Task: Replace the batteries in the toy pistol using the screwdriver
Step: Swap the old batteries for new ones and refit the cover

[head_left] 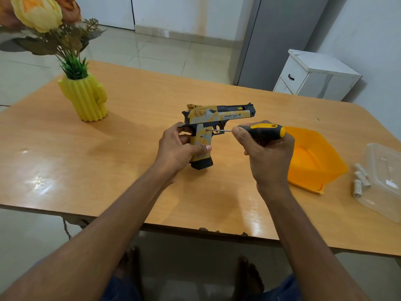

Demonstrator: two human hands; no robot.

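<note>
Steadying the pistol (213,127) upright by its grip, the left hand (176,148) braces it so the right hand (268,152) — wrapped round the screwdriver (260,131) — can hold the tip on a grip screw.

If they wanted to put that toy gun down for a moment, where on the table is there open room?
The widest bare patch of the table lies at its left, between the cactus vase and the near edge. Another lies along the far edge behind the toy pistol. The right end is crowded: an orange tray, batteries and a clear container.
</note>
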